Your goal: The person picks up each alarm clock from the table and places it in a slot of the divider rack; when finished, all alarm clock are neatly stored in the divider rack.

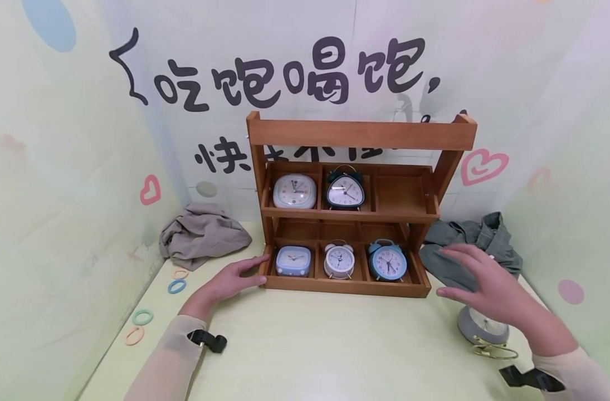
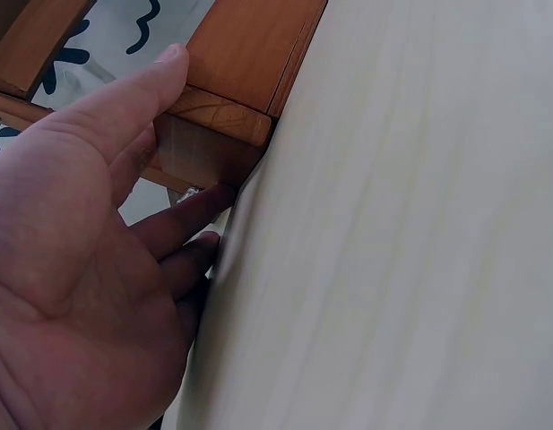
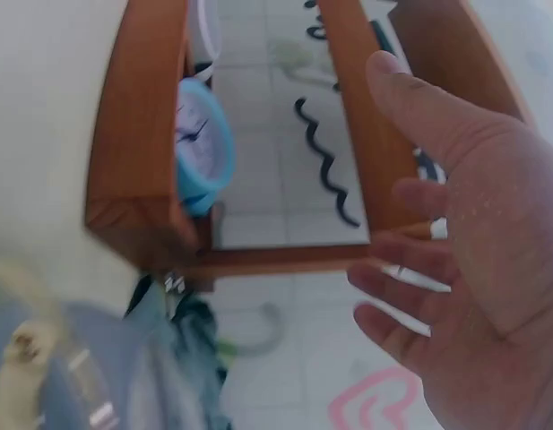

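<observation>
A brown wooden two-tier shelf (image 1: 346, 288) holds several alarm clocks. On the upper tier are a pale rounded clock (image 1: 294, 191) and a dark green one (image 1: 345, 190); the upper right compartment holds none. Below sit a blue rounded clock (image 1: 293, 261), a white twin-bell clock (image 1: 339, 261) and a bright blue twin-bell clock (image 1: 388, 262). My left hand (image 1: 233, 280) touches the shelf's lower left corner, thumb at the front, fingers extended along the side. Fingers spread, my right hand (image 1: 492, 292) hovers right of the shelf, holding nothing. Beneath it a grey clock (image 1: 477, 328) lies face up, partly hidden.
A taupe cloth (image 1: 201, 236) lies crumpled left of the shelf; a dark grey-green cloth (image 1: 502, 239) is behind my right hand. Several coloured rings, among them a blue ring (image 1: 176, 286) and a green ring (image 1: 142, 317), lie along the table's left side. Printed walls enclose the table.
</observation>
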